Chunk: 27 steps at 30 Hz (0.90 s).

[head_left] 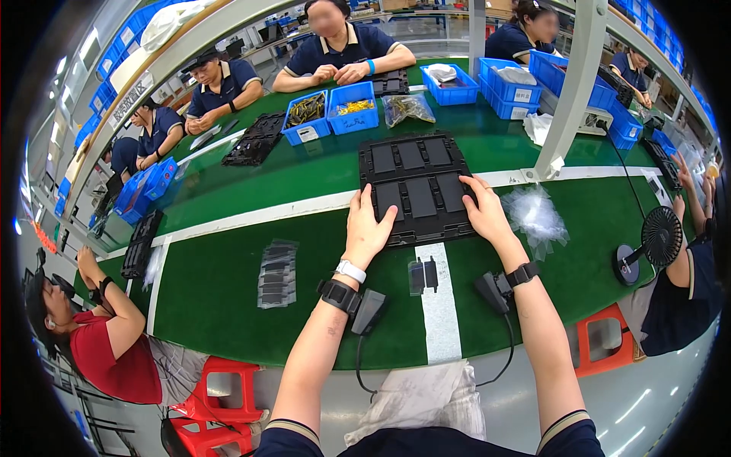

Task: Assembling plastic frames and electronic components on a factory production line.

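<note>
On the green bench (pixel 213 289) among workers (pixel 343 57), spread hands (pixel 368 231) (pixel 489 215) touch a black tray's (pixel 426 231) sides.

the left hand (pixel 369 230) is bare; just behind it sits a white band (pixel 351 271), then a wide black strap (pixel 338 295) with a chunky dark box (pixel 369 311) on the inner side. a thin black cable (pixel 359 358) leaves that box. farther back from the hand, the forearm bears small dark marks (pixel 333 329). behind the right hand (pixel 489 216), also bare, come a black band (pixel 523 274) and a similar box (pixel 496 293) with its own cord (pixel 509 350). farthest from both hands, short navy sleeves (pixel 285 445) end in beige trim (pixel 565 421).
</note>
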Each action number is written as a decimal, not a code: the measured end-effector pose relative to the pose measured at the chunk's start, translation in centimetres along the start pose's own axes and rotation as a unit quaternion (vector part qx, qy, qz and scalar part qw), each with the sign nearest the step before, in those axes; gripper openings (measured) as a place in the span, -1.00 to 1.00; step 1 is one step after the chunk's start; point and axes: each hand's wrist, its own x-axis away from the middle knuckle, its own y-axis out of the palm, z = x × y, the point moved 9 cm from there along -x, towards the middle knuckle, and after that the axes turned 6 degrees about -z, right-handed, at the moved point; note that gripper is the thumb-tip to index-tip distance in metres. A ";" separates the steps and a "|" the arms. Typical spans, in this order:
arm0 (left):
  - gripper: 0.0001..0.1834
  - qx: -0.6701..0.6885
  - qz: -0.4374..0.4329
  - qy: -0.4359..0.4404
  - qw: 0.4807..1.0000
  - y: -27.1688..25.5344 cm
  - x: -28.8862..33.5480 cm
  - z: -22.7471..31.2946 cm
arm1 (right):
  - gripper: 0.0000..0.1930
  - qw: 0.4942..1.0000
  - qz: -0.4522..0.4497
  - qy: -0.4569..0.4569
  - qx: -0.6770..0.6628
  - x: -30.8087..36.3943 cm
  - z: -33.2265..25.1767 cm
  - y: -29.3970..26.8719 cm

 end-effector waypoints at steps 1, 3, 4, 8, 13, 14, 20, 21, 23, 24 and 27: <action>-0.24 0.003 -0.001 -0.002 1.000 0.1 0.0 0.0 | -0.61 1.000 0.000 0.000 0.002 0.0 0.0 0.0; -0.24 0.005 -0.002 -0.004 1.000 0.1 0.0 -0.1 | -0.62 1.000 0.000 -0.001 0.003 0.0 0.0 0.0; -0.24 0.008 -0.002 -0.004 1.000 0.1 0.1 -0.1 | -0.62 1.000 -0.001 0.000 0.004 0.1 0.0 0.0; -0.25 0.002 0.000 -0.003 1.000 0.1 0.0 -0.1 | -0.62 1.000 -0.002 -0.002 0.007 0.0 0.0 0.0; -0.25 0.006 0.000 -0.001 1.000 0.2 -0.1 0.0 | -0.62 1.000 0.000 0.003 0.004 0.0 -0.1 -0.2; -0.25 0.007 0.000 0.001 1.000 0.2 -0.1 0.0 | -0.62 1.000 0.000 0.006 0.005 0.0 -0.1 -0.2; -0.28 0.013 0.018 0.001 1.000 -0.3 0.2 -0.3 | -0.61 1.000 -0.001 -0.004 0.002 -0.1 -0.3 0.0; -0.28 0.014 0.017 0.001 1.000 -0.3 0.3 0.2 | -0.61 1.000 -0.001 -0.003 0.003 0.2 -0.2 0.0; -0.41 0.021 0.188 0.044 0.981 -4.1 1.1 2.9 | -0.61 1.000 0.004 -0.001 0.010 0.2 0.2 -0.2; -0.57 0.051 0.249 0.070 0.965 -6.0 1.5 4.3 | -0.61 1.000 0.006 -0.002 0.008 0.1 0.3 -0.3; -0.67 0.100 0.308 0.091 0.942 -8.5 2.3 4.7 | -0.60 1.000 -0.002 0.005 0.008 0.2 0.1 -0.2</action>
